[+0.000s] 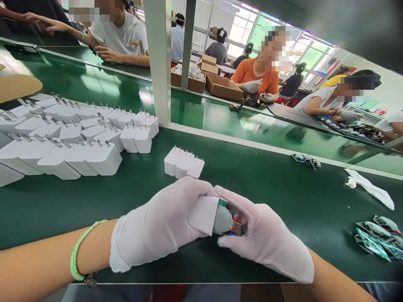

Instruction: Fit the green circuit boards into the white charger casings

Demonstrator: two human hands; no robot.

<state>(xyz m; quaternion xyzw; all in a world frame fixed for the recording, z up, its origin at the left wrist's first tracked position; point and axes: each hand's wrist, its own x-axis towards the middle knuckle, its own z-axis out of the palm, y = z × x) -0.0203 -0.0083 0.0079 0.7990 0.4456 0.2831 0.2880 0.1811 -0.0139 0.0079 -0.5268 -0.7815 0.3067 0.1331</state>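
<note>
My left hand [154,224], in a white glove, is shut around a white plug charger casing [204,214]. My right hand [264,235], also gloved, pinches a small circuit board [232,222] with a grey rounded part at its end, and that end sits against the casing's open mouth. Just beyond my hands stands a group of 3 white chargers [183,163], prongs up. Many more white chargers [94,157] lie in close rows to the left. Loose green circuit boards [376,238] lie to the right of my right hand.
The green workbench [252,167] ends in a near edge below my arms. A white cloth [368,188] and a few small boards [305,160] lie on it. Beyond a white post [159,63], co-workers sit at other benches with cardboard boxes [222,86].
</note>
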